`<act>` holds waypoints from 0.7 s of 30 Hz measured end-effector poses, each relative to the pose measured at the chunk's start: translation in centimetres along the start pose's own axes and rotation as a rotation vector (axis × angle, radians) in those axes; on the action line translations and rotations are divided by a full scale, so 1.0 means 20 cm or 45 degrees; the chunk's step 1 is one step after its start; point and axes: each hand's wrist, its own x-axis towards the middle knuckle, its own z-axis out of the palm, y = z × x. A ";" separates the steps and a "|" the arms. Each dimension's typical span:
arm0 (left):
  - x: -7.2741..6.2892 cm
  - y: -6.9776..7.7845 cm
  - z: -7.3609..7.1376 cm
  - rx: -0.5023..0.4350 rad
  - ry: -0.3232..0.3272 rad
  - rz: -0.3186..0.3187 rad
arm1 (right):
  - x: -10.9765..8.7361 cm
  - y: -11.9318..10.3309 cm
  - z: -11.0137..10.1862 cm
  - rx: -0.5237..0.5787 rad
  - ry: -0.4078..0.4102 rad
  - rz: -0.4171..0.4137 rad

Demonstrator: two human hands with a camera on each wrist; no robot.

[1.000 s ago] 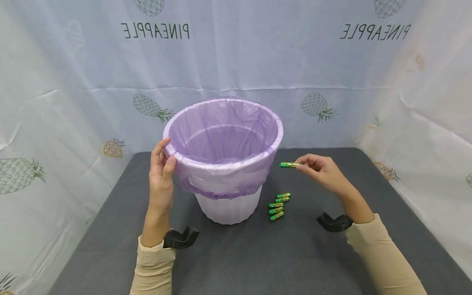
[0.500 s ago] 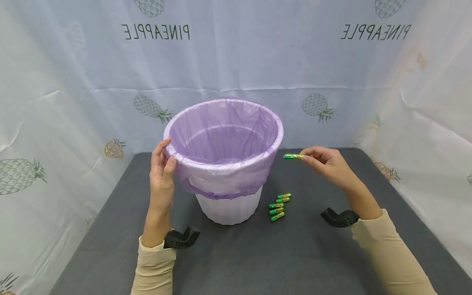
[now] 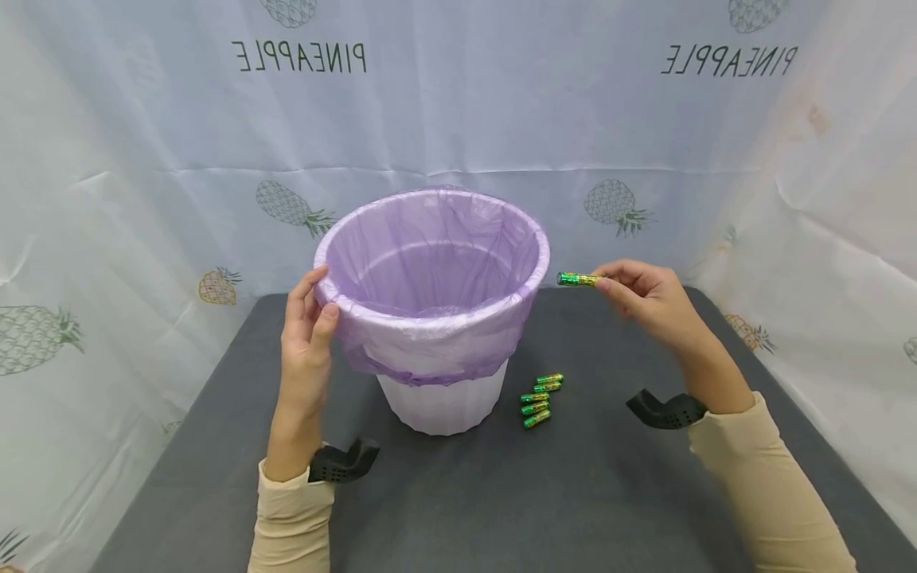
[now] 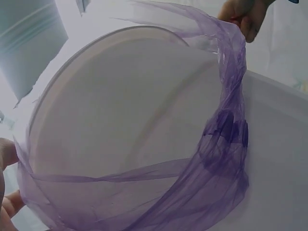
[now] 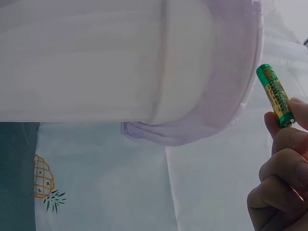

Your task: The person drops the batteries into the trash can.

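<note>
A white trash can (image 3: 440,406) lined with a purple plastic bag (image 3: 430,350) stands on the table, the bag folded over its rim. My left hand (image 3: 306,350) grips the rim on the left side, fingers at the edge and thumb in front. Off the can's right side, at about rim height, my right hand (image 3: 648,306) pinches a green and gold battery (image 5: 275,96) between thumb and index finger. The battery lies sideways in the head view, its free end pointing toward the can. Several matching batteries (image 3: 537,398) lie in a loose row on the table, right of the can's base.
The dark grey table (image 3: 458,509) reaches under both forearms. Behind it and at both sides hangs a white curtain (image 3: 501,111) printed with pineapples. Black wrist mounts (image 3: 344,461) stick out from both wrists.
My right hand has risen and shifted slightly right with the battery, from below the rim to about its height. The left hand keeps its hold on the rim.
</note>
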 end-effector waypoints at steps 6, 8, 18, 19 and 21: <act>-0.01 0.02 -0.02 -0.021 -0.065 0.017 | 0.04 -0.05 0.01 -0.014 0.033 0.013; -0.01 0.02 -0.02 -0.025 -0.080 0.031 | 0.05 -0.06 0.01 -0.002 0.031 0.005; -0.01 0.02 -0.01 -0.026 -0.083 0.017 | 0.11 -0.11 0.04 -0.011 0.042 -0.010; -0.01 0.02 -0.02 -0.023 -0.081 0.016 | 0.12 -0.11 0.04 -0.025 0.043 -0.005; -0.01 0.02 -0.02 -0.017 -0.080 0.014 | 0.13 -0.12 0.06 -0.060 0.041 0.005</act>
